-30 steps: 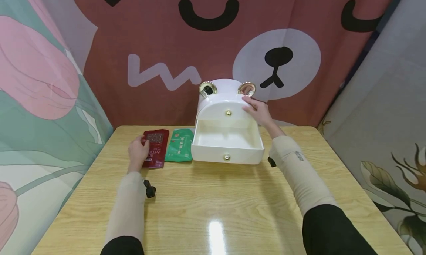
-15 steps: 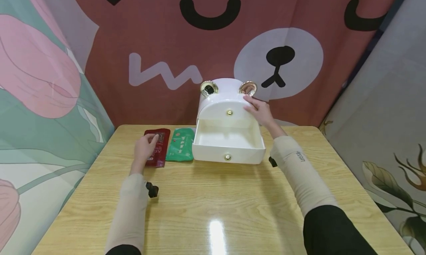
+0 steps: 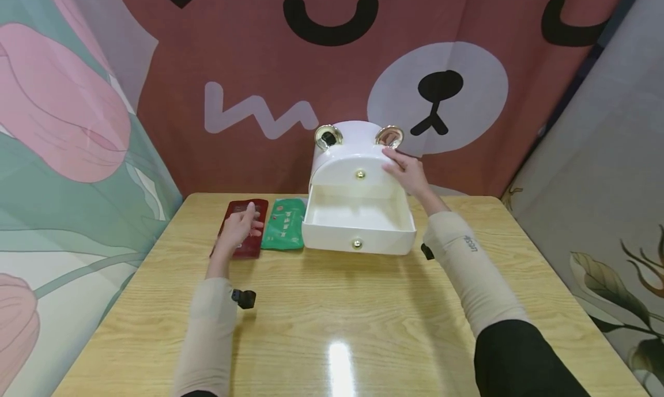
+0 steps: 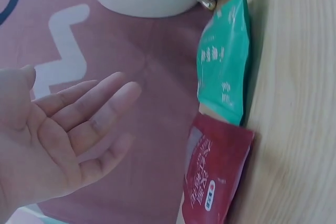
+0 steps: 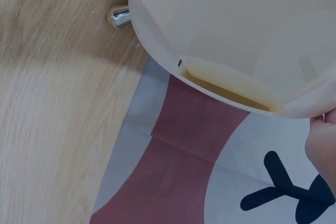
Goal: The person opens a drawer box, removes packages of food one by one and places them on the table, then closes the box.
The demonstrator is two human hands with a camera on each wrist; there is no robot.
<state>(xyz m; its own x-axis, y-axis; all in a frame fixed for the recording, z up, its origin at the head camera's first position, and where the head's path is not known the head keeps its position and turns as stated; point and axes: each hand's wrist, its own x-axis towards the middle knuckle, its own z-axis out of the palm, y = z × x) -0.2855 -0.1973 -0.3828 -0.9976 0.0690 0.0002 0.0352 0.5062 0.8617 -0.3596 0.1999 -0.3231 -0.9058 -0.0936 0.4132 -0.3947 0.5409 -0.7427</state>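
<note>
Over the dark red packet (image 3: pixel 251 248) hovers my left hand (image 3: pixel 236 231), its fingers loosely extended and holding nothing. In the left wrist view the left hand (image 4: pixel 63 140) shows its palm, apart from the red packet (image 4: pixel 212 177) and the green packet (image 4: pixel 223 61). The green packet (image 3: pixel 283 224) lies flat between the red one and a white drawer box (image 3: pixel 339 166) with gold-rimmed ears. Its lower drawer (image 3: pixel 332 239) is pulled out, with nothing visible inside. My right hand (image 3: pixel 411 175) rests on the box's upper right, fingers on the curved edge; only part shows in the right wrist view.
The wooden table (image 3: pixel 311 310) extends in front of the box. A printed curtain (image 3: pixel 249 51) hangs close behind the table, and patterned cloths flank it. Gold knobs stick out from the upper panel and the drawer front. A metallic foot (image 5: pixel 119 18) supports the box.
My left hand has come off the red packet's left edge and moved right over it, its fingers spreading and turning. The right hand and the box stay as they were.
</note>
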